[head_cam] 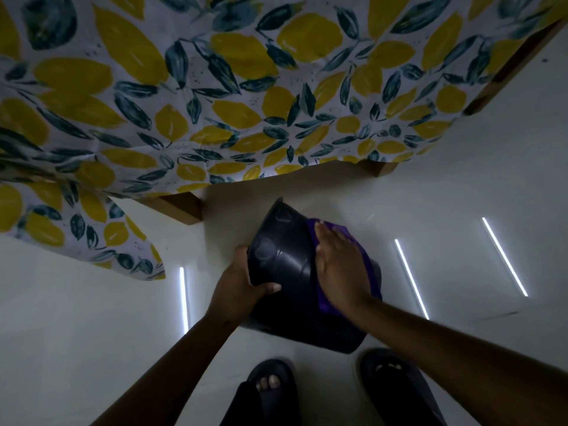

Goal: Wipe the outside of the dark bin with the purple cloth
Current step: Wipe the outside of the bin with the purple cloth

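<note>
The right hand [339,269] lies flat, its fingers together and stretched out, and it presses the purple cloth [365,259] against the right side of the dark bin [289,265]. The hand does not close around anything; the palm simply holds the cloth on the wall. The cloth shows as a strip above the fingertips, along the right edge of the hand, and again below the wrist, so the hand covers most of it.

The left hand [242,284] is clamped on the opposite side of the bin, with the thumb across the near face and the other fingers hidden behind the left wall. This grip appears to keep the bin steady while the other hand works.

The bin is tipped. Its long axis runs from the lower right, close to the person's feet, to the upper left, where the narrower end points toward the table. It is not clear if the lower end rests on the pale floor [461,210] or is held just above it. The part of the wall between the two hands is bare and shows dull round marks.

Since the bare wall lies to the left of the cloth hand, the coming stroke probably goes to the left across the wall, or along the long axis. The right hand is the one already on the cloth, so it is the natural one to make it.

Beyond the bin stands a wooden table leg [181,207], under a tablecloth printed with lemons [215,87]. Two dark slippers [273,385] are visible at the bottom.
</note>
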Action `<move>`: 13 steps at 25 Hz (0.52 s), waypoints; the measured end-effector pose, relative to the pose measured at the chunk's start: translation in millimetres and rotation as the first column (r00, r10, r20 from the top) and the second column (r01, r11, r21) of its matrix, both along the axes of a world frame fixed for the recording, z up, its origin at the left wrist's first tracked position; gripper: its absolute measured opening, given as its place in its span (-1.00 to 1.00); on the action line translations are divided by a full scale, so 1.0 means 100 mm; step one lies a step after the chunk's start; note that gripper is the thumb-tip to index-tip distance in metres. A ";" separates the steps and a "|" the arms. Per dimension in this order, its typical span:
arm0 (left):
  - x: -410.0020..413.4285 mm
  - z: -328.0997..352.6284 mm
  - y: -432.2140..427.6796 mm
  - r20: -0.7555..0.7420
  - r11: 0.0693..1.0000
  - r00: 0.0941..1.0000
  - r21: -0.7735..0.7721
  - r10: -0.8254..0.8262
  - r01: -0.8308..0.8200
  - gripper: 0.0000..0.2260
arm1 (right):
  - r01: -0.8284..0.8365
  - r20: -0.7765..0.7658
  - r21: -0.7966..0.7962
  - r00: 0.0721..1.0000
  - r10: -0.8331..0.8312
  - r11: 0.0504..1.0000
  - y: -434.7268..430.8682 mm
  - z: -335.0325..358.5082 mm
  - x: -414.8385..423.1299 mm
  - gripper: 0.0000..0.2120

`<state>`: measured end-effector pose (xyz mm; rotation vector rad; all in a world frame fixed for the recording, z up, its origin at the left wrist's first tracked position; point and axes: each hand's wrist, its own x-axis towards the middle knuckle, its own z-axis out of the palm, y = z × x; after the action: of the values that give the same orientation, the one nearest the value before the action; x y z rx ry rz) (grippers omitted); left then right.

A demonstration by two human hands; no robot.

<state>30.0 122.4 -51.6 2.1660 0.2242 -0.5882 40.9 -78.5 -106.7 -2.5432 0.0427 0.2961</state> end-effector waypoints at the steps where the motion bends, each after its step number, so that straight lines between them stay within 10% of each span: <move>1: -0.03 -0.02 0.03 -0.004 1.000 1.000 0.015 -0.008 0.008 -0.37 | -0.058 0.033 -0.055 0.998 0.060 0.997 0.08 0.08 -0.23 -0.52; 6: -0.13 -0.06 0.14 -0.016 1.000 1.000 0.009 -0.016 0.016 -0.39 | -0.238 0.103 -0.030 0.965 0.240 0.971 0.30 0.11 0.04 -0.52; 13: -0.11 0.06 0.03 0.006 0.999 1.000 -0.039 0.024 -0.024 -0.42 | 0.252 -0.238 0.183 0.949 -0.206 0.950 -0.12 0.09 0.08 -0.65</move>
<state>18.6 125.4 -45.1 2.1241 0.2329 -0.5674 49.2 -90.7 -97.8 -2.2576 0.3702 0.4574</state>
